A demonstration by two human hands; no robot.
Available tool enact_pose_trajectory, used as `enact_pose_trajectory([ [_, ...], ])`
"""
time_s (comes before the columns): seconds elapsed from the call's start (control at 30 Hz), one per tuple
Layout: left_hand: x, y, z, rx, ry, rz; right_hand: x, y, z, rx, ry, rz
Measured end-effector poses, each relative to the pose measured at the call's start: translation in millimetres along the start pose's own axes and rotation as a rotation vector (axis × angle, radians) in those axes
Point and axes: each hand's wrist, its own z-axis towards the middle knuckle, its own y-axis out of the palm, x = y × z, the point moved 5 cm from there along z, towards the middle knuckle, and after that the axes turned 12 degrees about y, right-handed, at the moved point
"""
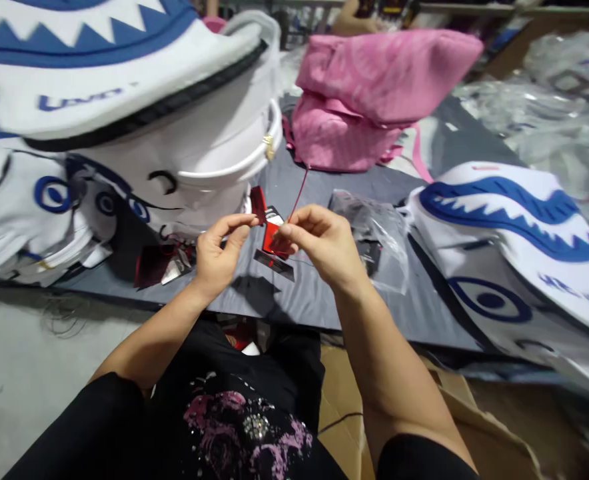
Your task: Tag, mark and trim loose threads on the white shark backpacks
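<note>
Both of my hands are over the table's near edge, around a bunch of red and black hang tags [277,235]. My left hand [220,252] pinches the edge of a dark red tag [258,203] between thumb and fingertips. In my right hand [319,240], thumb and index finger are closed on a thin red cord [302,190], whose loose end sticks up and away. Just below the fingers hangs a narrow black tag [273,265]. More dark red and white tags [167,263] lie left of my left hand.
White and blue shark-face bags [174,143] are stacked at left, with another white bag [514,247] at right. A pink bag [369,100] stands behind my hands. Clear plastic wrap [379,233] lies beside my right hand. Cardboard [344,393] is below the table. Another person's hand [357,20] shows far back.
</note>
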Motion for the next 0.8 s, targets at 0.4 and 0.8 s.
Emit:
enact_pose_trajectory([
  [0.4,48,-129.3,-98,0.348,-0.226,0.039,20,162,-82,-0.161,-0.315,-0.55],
  [0.8,55,-177.1,-36,0.093,0.047,0.394,-48,166,-45,0.291,-0.487,-0.806],
])
